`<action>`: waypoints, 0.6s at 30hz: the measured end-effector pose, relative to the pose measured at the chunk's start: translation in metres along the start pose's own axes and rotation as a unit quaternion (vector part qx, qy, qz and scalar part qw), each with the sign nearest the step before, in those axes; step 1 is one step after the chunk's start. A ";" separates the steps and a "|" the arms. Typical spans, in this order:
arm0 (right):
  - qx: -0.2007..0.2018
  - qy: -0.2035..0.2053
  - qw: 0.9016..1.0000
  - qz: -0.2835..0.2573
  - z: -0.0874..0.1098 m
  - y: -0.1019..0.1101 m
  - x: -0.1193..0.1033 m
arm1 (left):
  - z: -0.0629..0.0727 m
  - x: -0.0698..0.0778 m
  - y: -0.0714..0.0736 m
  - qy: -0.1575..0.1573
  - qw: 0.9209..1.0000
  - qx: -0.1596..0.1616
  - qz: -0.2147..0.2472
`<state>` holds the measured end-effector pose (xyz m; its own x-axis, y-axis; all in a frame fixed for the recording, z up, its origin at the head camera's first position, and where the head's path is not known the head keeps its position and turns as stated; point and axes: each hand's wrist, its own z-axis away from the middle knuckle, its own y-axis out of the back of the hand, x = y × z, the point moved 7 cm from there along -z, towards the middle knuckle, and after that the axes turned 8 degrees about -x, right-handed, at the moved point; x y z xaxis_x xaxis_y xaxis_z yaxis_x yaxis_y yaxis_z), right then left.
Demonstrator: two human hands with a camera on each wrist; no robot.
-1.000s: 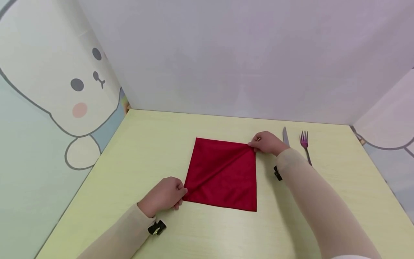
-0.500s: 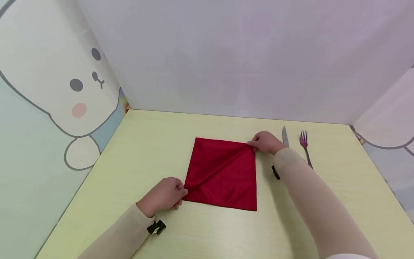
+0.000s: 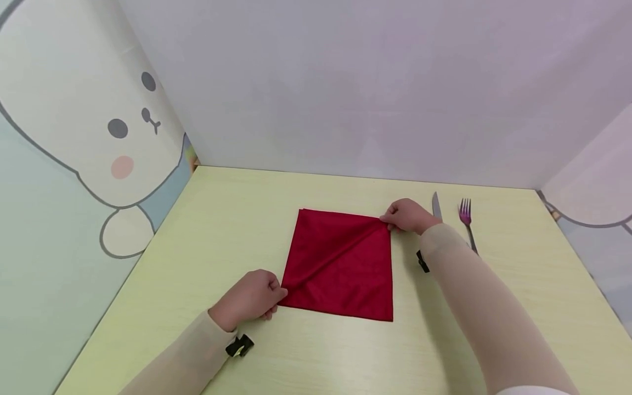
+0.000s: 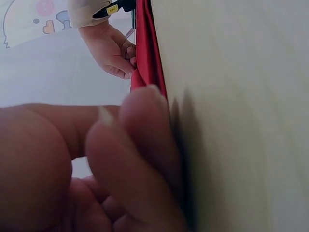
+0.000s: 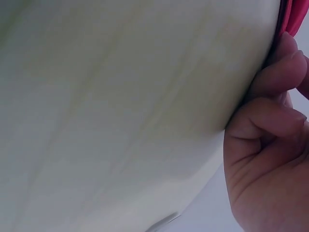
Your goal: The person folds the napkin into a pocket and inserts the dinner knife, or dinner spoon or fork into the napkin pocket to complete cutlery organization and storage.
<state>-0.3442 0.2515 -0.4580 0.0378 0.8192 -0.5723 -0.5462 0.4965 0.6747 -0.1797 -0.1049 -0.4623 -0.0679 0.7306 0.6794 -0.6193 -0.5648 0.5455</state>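
As the red napkin (image 3: 340, 263) looks soft and limp, both hands pinch corners: left hand (image 3: 249, 299) at 7 o'clock, right hand (image 3: 407, 215) at 1 o'clock.

A staged dining-table booth: pale yellow table (image 3: 222, 219), cartoon-bear wall panels (image 3: 74, 109), knife (image 3: 436, 207) and fork (image 3: 465, 215) near the far right corner.

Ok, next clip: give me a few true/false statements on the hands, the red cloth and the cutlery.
1. The left hand pinches the near left corner of the red napkin. True.
2. The right hand holds the fork. False: it pinches the napkin's far right corner.
3. The knife lies on the napkin. False: it lies on the table, right of it.
4. A diagonal crease runs between the pinched corners. True.
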 end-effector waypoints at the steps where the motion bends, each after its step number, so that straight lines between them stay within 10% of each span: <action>1: 0.000 -0.002 1.000 0.000 0.000 0.000 0.000 | 0.000 0.001 0.000 -0.002 1.000 0.002 -0.009; 18: 0.013 -0.018 1.000 0.019 -0.002 0.002 0.002 | -0.001 0.006 0.005 -0.030 0.994 0.040 -0.094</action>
<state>-0.3465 0.2535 -0.4586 0.0477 0.8478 -0.5282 -0.5261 0.4709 0.7082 -0.1842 -0.1031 -0.4564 0.0920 0.8032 0.5886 -0.5519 -0.4509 0.7015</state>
